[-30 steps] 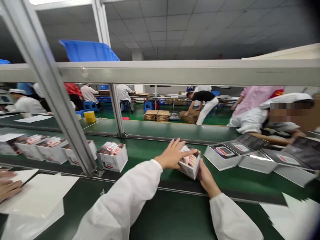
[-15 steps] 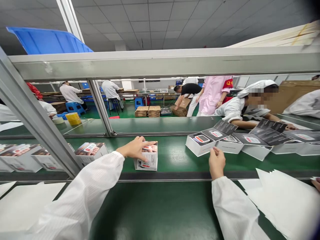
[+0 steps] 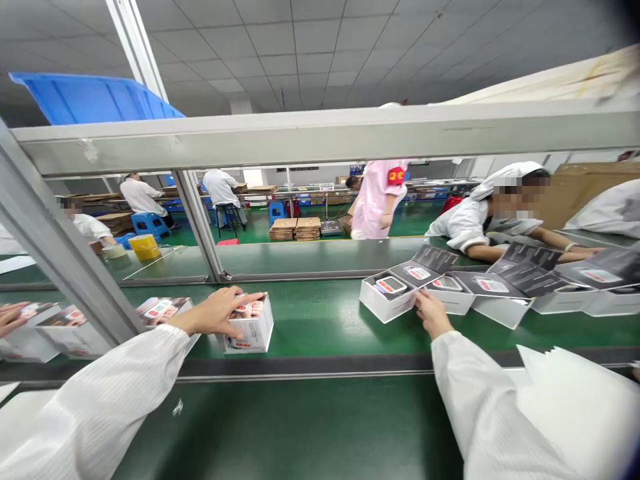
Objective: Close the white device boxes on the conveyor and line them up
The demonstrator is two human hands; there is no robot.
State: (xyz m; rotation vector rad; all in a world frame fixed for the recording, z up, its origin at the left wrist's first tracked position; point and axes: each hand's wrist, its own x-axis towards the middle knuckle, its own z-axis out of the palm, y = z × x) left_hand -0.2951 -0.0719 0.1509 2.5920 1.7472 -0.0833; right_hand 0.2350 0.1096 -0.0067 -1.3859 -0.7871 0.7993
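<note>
My left hand [image 3: 215, 315] lies over the top of a white product box [image 3: 253, 330] with a printed photo on it, and the thumb presses its side. The box stands on the green conveyor belt [image 3: 320, 320]. My right hand [image 3: 433, 315] sits at the front edge of an open white box [image 3: 387, 299], its fingertips touching the wall. A dark lid stands folded back from this box, and a device shows inside it. Several more open boxes [image 3: 493, 297] run along the belt to the right.
Several closed boxes [image 3: 163, 310] stand on the belt to the left, behind a slanted aluminium frame post [image 3: 65, 260]. A co-worker's hand [image 3: 10, 317] reaches in at far left. White sheets [image 3: 575, 407] lie at lower right. A co-worker [image 3: 480, 223] leans across beyond the belt.
My left hand has slid the closed box leftward along the belt, nearer the row of closed boxes. My right hand has moved forward from the bare belt to the open box.
</note>
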